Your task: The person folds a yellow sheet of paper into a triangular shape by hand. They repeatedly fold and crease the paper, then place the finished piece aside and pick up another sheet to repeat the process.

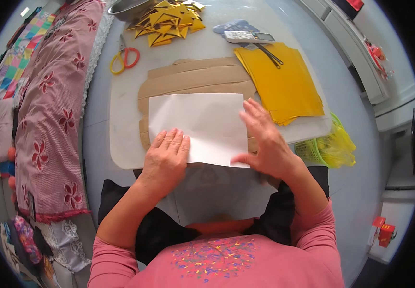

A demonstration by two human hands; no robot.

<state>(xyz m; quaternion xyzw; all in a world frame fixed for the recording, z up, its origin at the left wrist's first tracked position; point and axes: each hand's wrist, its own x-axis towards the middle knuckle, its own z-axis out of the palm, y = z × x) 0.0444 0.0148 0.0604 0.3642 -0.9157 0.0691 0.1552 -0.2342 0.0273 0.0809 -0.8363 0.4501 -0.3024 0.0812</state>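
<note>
A sheet of white paper [200, 122] lies on flattened brown cardboard [196, 73]. My left hand [168, 154] rests flat on the sheet's lower left part, fingers extended and side by side. At the right edge is my right hand [267, 144], slightly blurred, with thumb and fingers spread. Its thumb is at the sheet's lower right corner, and its fingertips are by the upper right edge; whether they touch the paper I cannot tell. A stack of golden-yellow sheets [283, 86] lies just beyond my right hand, overlapping the cardboard's right side.
The table [124, 133] bears scissors [124, 59], folded gold paper pieces [171, 21], a metal bowl [128, 10], a white remote control [249, 37] and dark slender sticks [270, 55]. A green basket [310, 149] with a yellow plastic bag [337, 145] stands right. A pink-covered sofa [54, 118] runs along the left.
</note>
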